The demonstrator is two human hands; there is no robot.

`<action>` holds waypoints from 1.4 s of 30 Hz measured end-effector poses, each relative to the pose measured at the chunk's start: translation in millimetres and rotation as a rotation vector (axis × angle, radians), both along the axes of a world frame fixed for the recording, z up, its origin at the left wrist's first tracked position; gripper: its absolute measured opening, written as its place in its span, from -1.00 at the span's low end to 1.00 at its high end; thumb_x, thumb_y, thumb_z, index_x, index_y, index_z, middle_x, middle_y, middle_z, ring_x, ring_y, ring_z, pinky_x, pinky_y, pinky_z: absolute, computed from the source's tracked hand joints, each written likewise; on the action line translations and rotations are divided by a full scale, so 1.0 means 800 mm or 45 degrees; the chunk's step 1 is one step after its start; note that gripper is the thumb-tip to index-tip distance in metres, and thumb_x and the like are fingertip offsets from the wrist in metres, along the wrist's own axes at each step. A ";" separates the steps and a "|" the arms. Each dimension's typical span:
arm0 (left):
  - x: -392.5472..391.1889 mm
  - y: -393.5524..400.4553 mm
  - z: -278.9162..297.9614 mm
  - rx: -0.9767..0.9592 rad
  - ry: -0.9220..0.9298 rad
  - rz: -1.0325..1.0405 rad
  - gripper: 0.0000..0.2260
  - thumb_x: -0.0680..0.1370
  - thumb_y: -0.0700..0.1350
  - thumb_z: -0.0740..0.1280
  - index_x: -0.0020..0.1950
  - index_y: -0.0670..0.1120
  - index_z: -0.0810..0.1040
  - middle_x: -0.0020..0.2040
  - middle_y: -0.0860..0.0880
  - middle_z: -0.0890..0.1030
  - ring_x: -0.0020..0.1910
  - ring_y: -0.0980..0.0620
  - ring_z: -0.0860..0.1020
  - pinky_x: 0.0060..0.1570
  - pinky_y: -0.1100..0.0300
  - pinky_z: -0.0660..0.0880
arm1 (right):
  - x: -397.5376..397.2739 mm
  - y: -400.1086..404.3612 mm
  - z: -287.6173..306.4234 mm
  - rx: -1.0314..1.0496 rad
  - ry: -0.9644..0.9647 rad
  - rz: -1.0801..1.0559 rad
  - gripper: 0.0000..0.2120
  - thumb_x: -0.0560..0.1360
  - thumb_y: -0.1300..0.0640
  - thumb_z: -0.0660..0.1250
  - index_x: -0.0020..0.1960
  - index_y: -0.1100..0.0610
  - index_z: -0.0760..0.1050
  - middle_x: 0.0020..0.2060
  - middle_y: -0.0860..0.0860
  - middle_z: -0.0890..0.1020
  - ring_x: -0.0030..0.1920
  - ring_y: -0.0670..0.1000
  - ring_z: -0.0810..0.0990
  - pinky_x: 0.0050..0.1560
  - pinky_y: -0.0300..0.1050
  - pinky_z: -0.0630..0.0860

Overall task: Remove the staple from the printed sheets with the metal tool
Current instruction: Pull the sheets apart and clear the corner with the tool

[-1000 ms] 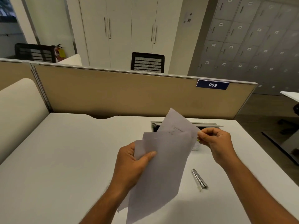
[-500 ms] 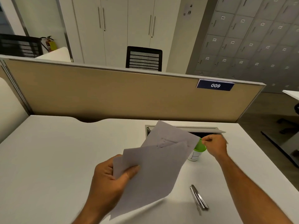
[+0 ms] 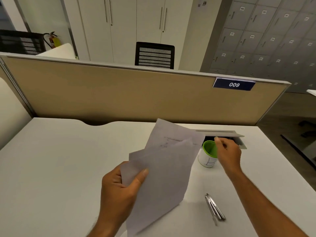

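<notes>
My left hand (image 3: pixel 119 190) holds two printed sheets (image 3: pixel 164 168) up over the middle of the white desk (image 3: pixel 51 168), thumb on the lower left corner; the sheets fan apart. Faint print shows near their top. My right hand (image 3: pixel 228 154) hovers at the rim of a white cup with a green inside (image 3: pixel 207 161), fingertips pinched together; anything between them is too small to see. The metal tool (image 3: pixel 214 207), a slim folded silver piece, lies on the desk to the right of the sheets, touched by neither hand.
A grey cable hatch with a raised flap (image 3: pixel 239 139) sits behind the cup. A tan partition (image 3: pixel 119 93) with a "009" plate (image 3: pixel 234 84) closes the desk's far edge. The desk's right edge drops off beyond my right arm.
My right hand has left the sheets' top corner and moved right and away to the cup's rim. My left hand has lowered the sheets, which now fan apart. The tool has not moved.
</notes>
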State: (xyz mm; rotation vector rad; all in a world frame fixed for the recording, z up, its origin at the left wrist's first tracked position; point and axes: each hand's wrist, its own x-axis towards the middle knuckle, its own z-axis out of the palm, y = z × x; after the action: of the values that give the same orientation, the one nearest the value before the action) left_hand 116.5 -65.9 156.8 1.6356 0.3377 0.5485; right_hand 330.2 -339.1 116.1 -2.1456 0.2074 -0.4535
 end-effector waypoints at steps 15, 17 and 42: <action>-0.024 -0.024 0.009 -0.301 0.065 -0.028 -0.83 0.50 -0.05 0.47 0.02 0.11 0.54 0.01 0.01 0.66 0.01 -0.09 0.64 -0.05 -0.01 0.67 | -0.281 0.164 0.042 0.021 0.207 1.046 -0.06 0.19 -0.38 0.43 0.45 -0.31 0.06 0.39 -0.41 0.28 0.36 -0.26 0.33 0.39 -0.07 0.38; -0.031 -0.022 0.009 -0.347 0.034 -0.125 -0.73 0.38 0.10 0.44 0.03 0.09 0.55 -0.01 0.00 0.66 0.03 -0.14 0.65 -0.03 -0.09 0.68 | -0.285 0.166 0.045 -0.026 0.228 1.045 -0.10 0.21 -0.34 0.46 0.43 -0.33 0.08 0.37 -0.42 0.29 0.34 -0.24 0.37 0.38 -0.08 0.38; -0.042 0.056 -0.039 -0.408 -0.008 -0.386 -0.37 0.23 0.07 0.59 0.25 -0.04 0.54 0.12 -0.04 0.70 0.09 -0.09 0.67 -0.03 0.13 0.65 | -0.254 0.079 0.088 0.580 0.098 0.882 -0.72 0.29 0.24 0.40 0.01 0.11 0.59 -0.11 0.05 0.73 -0.12 0.15 0.69 -0.24 -0.09 0.65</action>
State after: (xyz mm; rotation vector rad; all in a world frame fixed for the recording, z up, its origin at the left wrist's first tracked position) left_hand 82.6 -21.2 125.6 1.3420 0.1580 0.2544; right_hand 126.8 -276.1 186.3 -1.6476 -0.3571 0.0798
